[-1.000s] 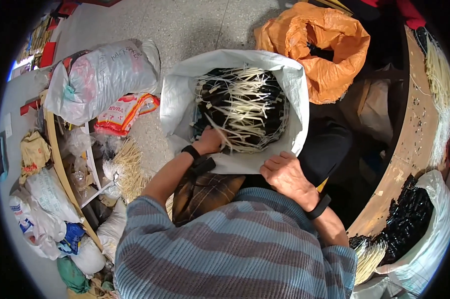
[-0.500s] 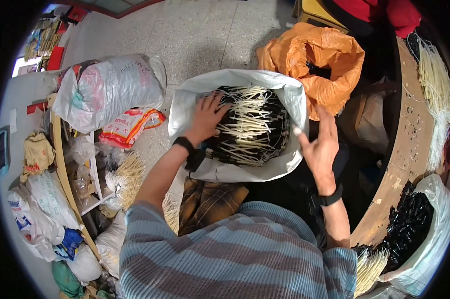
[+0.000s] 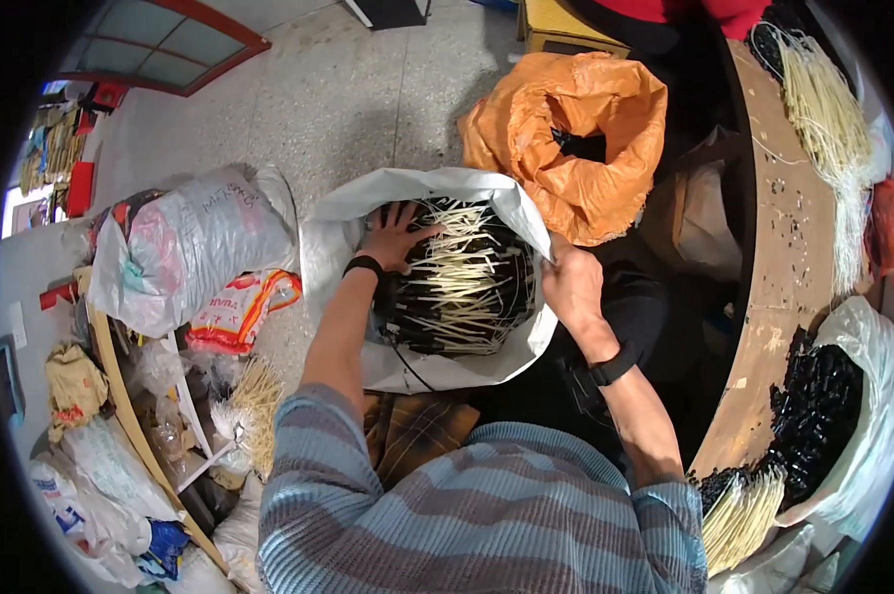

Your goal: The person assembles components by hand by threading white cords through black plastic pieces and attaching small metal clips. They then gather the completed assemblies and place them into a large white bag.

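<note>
In front of me a white woven sack (image 3: pixel 333 233) stands with its mouth wide. It is filled with pale thin stick-like strands (image 3: pixel 462 282), with black pieces packed along both sides of them. My left hand (image 3: pixel 394 241) reaches inside at the left, fingers spread flat on the black pieces and touching the edge of the strands. At the right my right hand (image 3: pixel 572 287) is closed on the sack's rim, gripping the folded plastic; its fingertips are partly hidden. A black watch-like band circles each wrist.
Beyond the sack's far right side sits an orange bag (image 3: pixel 605 188), its mouth rolled down. A curved wooden table (image 3: pixel 778 247) runs along the right, bearing pale strands (image 3: pixel 818 104) and black pieces (image 3: pixel 813 416). Stuffed plastic bags (image 3: pixel 209 238) lie at the left.
My right hand has gone from held apart with fingers extended to gripping the sack's right rim. My left hand has slid farther into the sack. The whole view has shifted.
</note>
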Tool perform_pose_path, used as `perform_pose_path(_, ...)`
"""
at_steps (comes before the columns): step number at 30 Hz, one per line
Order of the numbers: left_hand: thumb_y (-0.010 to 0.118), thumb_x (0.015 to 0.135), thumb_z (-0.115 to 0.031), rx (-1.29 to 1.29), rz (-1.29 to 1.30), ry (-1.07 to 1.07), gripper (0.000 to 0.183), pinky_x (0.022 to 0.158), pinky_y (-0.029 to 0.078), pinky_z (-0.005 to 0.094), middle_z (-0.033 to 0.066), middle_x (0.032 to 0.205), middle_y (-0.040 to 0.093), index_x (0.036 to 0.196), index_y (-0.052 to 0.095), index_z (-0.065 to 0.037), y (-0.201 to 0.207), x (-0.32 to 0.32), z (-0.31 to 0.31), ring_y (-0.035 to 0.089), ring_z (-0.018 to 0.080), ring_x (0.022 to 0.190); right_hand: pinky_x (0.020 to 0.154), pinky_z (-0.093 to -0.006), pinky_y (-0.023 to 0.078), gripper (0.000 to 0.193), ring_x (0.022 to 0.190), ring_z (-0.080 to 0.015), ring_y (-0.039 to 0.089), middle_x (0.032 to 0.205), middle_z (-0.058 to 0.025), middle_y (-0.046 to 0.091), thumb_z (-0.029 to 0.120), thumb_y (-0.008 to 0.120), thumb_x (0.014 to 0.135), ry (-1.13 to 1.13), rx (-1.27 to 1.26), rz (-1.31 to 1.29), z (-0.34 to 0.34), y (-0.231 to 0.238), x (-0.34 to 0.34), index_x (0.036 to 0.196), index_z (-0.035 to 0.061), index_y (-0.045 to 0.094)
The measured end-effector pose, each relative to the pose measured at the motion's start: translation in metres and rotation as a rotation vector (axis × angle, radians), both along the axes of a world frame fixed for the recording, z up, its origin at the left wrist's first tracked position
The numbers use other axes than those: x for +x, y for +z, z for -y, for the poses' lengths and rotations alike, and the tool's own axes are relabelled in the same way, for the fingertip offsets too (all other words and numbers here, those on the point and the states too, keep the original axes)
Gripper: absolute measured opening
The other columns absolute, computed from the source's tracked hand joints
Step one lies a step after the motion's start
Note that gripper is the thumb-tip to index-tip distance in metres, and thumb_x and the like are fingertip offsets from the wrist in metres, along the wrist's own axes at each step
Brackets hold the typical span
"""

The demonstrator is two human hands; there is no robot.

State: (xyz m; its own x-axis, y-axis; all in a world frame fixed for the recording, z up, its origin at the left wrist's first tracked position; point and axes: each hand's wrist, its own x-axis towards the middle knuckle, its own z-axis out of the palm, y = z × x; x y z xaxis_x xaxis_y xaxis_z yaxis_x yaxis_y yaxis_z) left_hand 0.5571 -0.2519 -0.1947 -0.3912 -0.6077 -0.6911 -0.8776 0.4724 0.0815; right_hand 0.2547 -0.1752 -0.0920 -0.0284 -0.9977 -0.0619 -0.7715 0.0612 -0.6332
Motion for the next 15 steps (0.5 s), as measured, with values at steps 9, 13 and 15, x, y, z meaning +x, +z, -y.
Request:
perform_pose_path(9, 0.085, 0.049, -0.042, -0.074, -0.135, 0.024, 0.124, 0.104, 0.006, 0.0735, 0.0191, 0.158, 0.003, 0.152, 0.018, -0.027, -0.026, -0.023, -0.092, 0.001, 0.0424, 0.145, 0.067, -0.0472, 0.051, 0.04, 0.072, -0.0399, 0.064, 0.07, -0.0217, 0.063, 0.039, 0.061, 0.081, 0.031, 0.395, 0.075, -0.076, 0.004, 0.03, 0.07, 0.0003, 0.066)
perform_pose_path(13, 0.087, 0.05, -0.032, -0.132, -0.155, 0.052, 0.111, 0.106, 0.011, 0.0706, 0.013, 0.158, 0.01, 0.146, 0.032, -0.026, -0.004, -0.018, -0.091, 0.012, 0.039, 0.143, 0.064, -0.0482, 0.048, 0.048, 0.071, -0.0424, 0.06, 0.068, -0.0232, 0.06, 0.042, 0.063, 0.083, -0.022, 0.369, 0.225, -0.071, 0.002, 0.024, 0.063, -0.0006, 0.063)
perform_pose_path(15, 0.083, 0.057, -0.016, -0.334, -0.367, 0.045, 0.095, 0.108, 0.017, 0.0635, 0.0116, 0.154, 0.023, 0.142, 0.041, -0.024, 0.013, -0.008, -0.099, 0.022, 0.0371, 0.14, 0.063, -0.0468, 0.048, 0.054, 0.071, -0.041, 0.061, 0.068, -0.0221, 0.061, 0.05, 0.06, 0.086, -0.05, 0.446, 0.21, -0.08, -0.003, 0.009, 0.067, 0.0008, 0.066)
